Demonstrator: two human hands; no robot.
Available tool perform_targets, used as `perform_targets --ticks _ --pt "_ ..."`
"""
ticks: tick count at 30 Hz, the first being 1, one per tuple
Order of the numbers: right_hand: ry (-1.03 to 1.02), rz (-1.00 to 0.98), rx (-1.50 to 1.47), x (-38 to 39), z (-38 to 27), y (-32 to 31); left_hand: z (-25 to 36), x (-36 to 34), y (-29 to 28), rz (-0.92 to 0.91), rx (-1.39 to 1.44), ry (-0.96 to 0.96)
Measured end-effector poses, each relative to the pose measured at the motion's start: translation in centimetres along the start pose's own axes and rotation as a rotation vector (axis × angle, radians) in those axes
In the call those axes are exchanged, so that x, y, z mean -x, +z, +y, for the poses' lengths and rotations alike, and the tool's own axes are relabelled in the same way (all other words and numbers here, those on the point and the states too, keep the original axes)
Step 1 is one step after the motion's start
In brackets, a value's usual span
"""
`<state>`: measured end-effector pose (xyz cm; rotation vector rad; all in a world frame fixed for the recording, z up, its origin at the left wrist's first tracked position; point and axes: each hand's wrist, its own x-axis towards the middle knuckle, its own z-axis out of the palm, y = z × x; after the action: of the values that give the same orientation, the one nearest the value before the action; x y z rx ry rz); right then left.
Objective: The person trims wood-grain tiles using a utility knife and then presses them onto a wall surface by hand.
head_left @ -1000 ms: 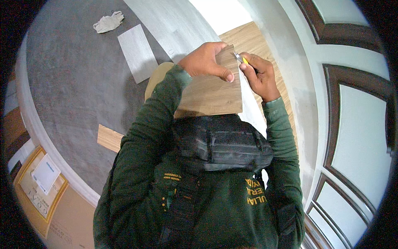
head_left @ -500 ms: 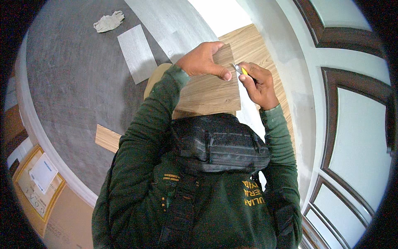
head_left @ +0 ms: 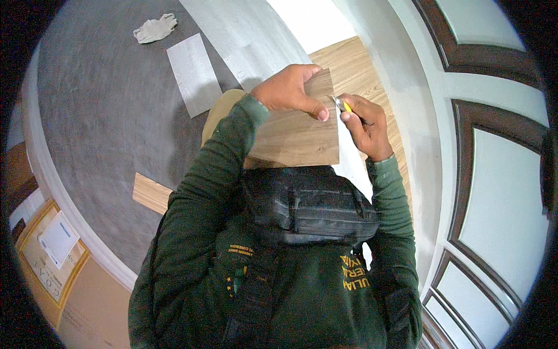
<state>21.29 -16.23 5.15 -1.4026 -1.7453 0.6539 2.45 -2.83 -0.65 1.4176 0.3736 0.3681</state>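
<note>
A wood-grain plank [head_left: 296, 136] lies across my lap, just beyond the black bag at my waist. Its far end is gripped by my left hand [head_left: 290, 92], thumb on the top face and fingers over the far edge. My right hand [head_left: 367, 123] is closed around a yellow-handled utility knife [head_left: 347, 107]. The knife's blade tip is at the plank's right edge, close to my left thumb. Whether the blade cuts into the plank is too small to tell.
Grey-white planks [head_left: 244, 43] and a shorter pale piece [head_left: 195, 72] lie on the dark floor [head_left: 110, 104], with a crumpled cloth [head_left: 155, 28] beyond. A wood-grain offcut [head_left: 151, 193] is at left. Laid wood-grain flooring [head_left: 354, 67] runs along the right wall; a carton [head_left: 87, 296] stands lower left.
The plank and both hands appear slightly lower and farther right in the picture, as the view shifts a little. The holds on plank and knife stay the same.
</note>
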Motion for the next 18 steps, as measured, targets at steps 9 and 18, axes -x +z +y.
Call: perform_targets --ticks 9,18 --pt "0.061 0.04 0.005 -1.9 1.1 -0.1 -0.1 -0.5 0.2 -0.005 -0.083 0.061" --pt "0.026 0.033 0.055 -2.9 1.5 0.0 0.9 -0.3 0.0 -0.009 -0.105 0.055"
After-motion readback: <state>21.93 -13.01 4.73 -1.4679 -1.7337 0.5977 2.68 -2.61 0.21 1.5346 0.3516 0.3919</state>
